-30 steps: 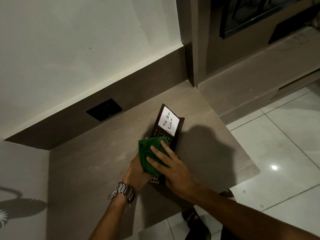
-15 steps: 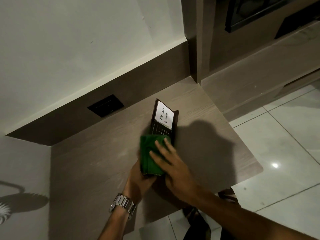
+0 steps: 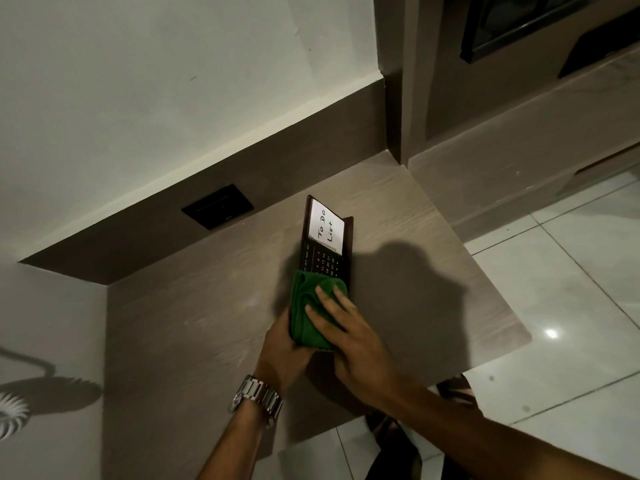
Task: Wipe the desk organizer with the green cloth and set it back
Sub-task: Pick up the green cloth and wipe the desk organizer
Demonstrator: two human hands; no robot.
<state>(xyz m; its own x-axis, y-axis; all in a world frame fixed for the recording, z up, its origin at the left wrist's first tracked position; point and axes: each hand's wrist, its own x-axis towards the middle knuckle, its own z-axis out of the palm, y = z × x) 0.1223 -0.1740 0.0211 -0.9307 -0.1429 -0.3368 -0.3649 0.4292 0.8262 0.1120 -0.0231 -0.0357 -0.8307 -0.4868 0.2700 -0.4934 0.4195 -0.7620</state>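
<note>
A dark brown desk organizer [image 3: 325, 251] lies lengthwise over the wooden desk [image 3: 194, 327], with a white "To Do List" card at its far end and a calendar grid below it. The green cloth [image 3: 306, 317] covers its near half. My right hand [image 3: 349, 336] presses the cloth down with fingers spread flat on it. Beneath and to the left, my left hand [image 3: 284, 355], with a metal watch on its wrist, grips the organizer's near end, which the cloth and hands hide.
A black wall socket [image 3: 217, 210] sits in the brown back panel behind the desk. The desk's right edge drops to a white tiled floor [image 3: 571, 306]. A wooden cabinet [image 3: 519, 140] stands at the back right. Dark footwear [image 3: 453, 389] shows below the desk's edge.
The organizer has turned from slanted to nearly straight away from me. The cloth has been rubbed over its near half and now sits a little further up it.
</note>
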